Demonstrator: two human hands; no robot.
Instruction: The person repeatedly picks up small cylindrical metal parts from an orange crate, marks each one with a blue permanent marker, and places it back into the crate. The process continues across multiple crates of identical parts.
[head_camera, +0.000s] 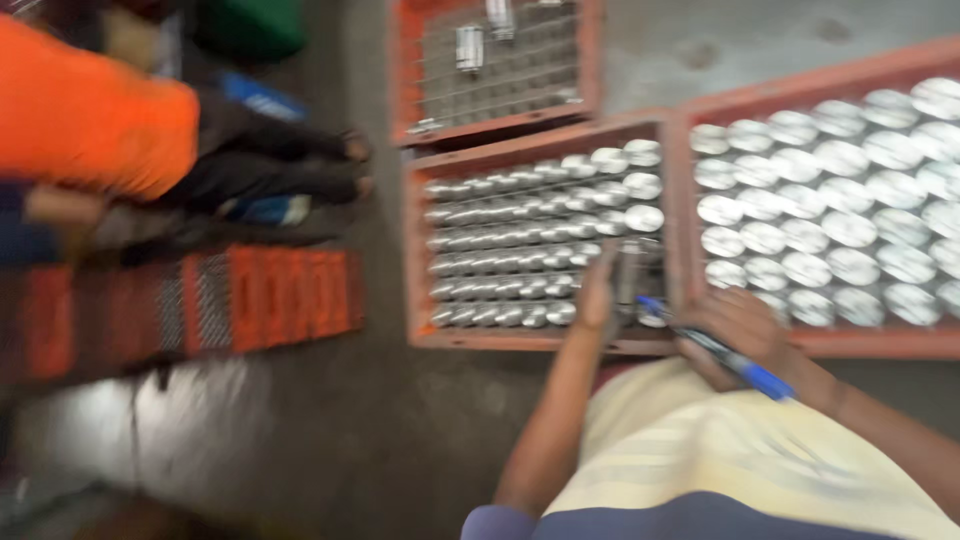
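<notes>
The picture is blurred by motion, so small details are hard to read. The left hand (598, 295) reaches forward over the near edge of the middle orange crate (415, 240) and its fingers are closed around a dark metal cylinder (630, 275), which it holds upright at the near right corner of this crate. The right hand (742, 335) rests at the near rim of the right orange crate (880, 342); it is curled around a blue pen (722, 352), which lies slanted across the fingers with its tip pointing toward the held cylinder. The middle crate is filled with rows of shiny metal cylinders (520, 230) that lie close together, side by side. The right crate holds many similar shiny pieces (840, 190) that stand with their round flat ends up. Behind the middle crate there is a third orange crate (590, 60) with a wire grid (500, 70) and only a few metal pieces in it. All crates stand on the grey concrete floor (380, 420). At the left, well apart from the hands, another person in an orange shirt (90, 115) sits near a flat orange grating (280, 295). The yellowish striped cloth (720, 450) on the person's lap fills the lower right part.
</notes>
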